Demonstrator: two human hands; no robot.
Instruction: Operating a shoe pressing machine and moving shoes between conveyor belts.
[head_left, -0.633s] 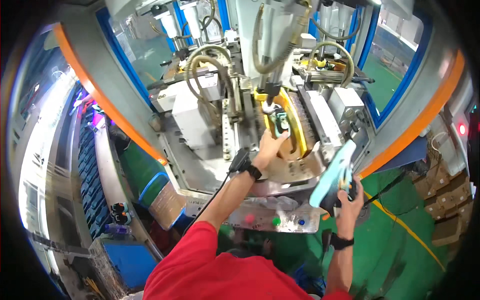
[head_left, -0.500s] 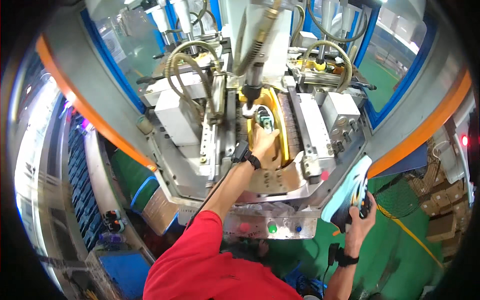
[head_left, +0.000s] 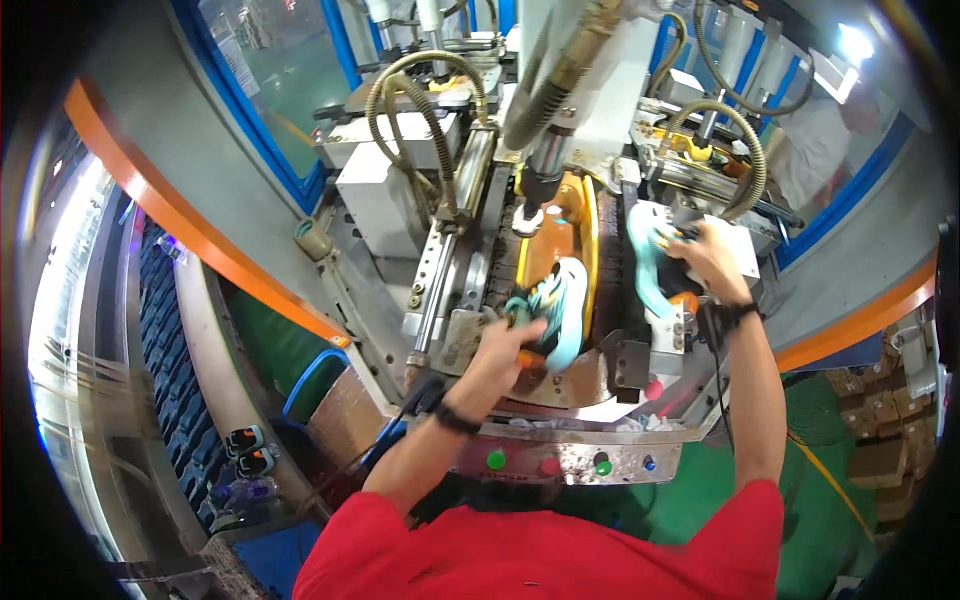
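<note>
My left hand (head_left: 500,355) is closed round a sneaker (head_left: 568,305) with a pale turquoise sole. It tilts over the near end of a press bed (head_left: 555,240) with an orange-brown pad and yellow side walls. In my right hand (head_left: 715,262) is a second sneaker (head_left: 645,255), its turquoise sole turned left and its dark upper toward my palm. I hold it above the white block right of the bed. A metal rod with a dark collar and white foot (head_left: 527,220) reaches down at the bed's far left. Motion blurs both shoes.
Hoses and cylinders (head_left: 460,190) flank the bed. The front panel (head_left: 570,460) carries several coloured buttons. At left, more shoes (head_left: 250,450) and a bottle (head_left: 243,492) sit beside a dark ridged conveyor (head_left: 180,400). Cardboard boxes (head_left: 880,440) are stacked right. Another person (head_left: 825,150) stands behind the machine.
The left hand has lifted the sneaker from the bed and drawn it nearer. My right hand has carried the other sneaker up and forward over the machine's right side. The view has shifted.
</note>
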